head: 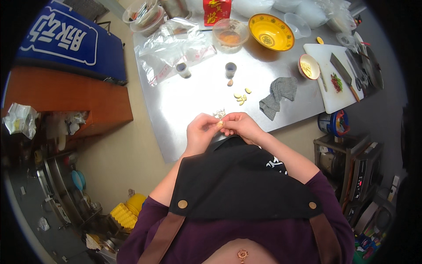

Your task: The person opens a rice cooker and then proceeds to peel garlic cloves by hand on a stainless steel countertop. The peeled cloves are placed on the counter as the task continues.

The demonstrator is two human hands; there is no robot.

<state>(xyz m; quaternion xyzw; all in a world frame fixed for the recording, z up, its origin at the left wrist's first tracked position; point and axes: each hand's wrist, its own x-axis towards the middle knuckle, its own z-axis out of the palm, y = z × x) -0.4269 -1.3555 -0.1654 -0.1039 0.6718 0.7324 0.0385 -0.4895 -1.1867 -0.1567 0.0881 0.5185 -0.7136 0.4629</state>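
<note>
My left hand (203, 129) and my right hand (240, 124) meet at the near edge of the steel table, fingertips closed on one small garlic clove (220, 123) between them. Just beyond the fingers lies a small heap of pale garlic skins (219, 114). Several peeled garlic cloves (242, 99) rest further up and to the right, and one clove still in brownish skin (230, 82) lies above them, near a small cup. A grey cloth (278, 95) lies crumpled to the right. How much skin is on the held clove cannot be told.
Two small cups (183, 70) (230, 70) stand mid-table. Clear plastic bags (171, 49), a plastic tub (230, 36) and a yellow bowl (271, 32) are behind. At right, a small bowl with pale pieces (309, 67) adjoins a white cutting board (333, 99) bearing a cleaver (343, 71) and chopped red and green pieces.
</note>
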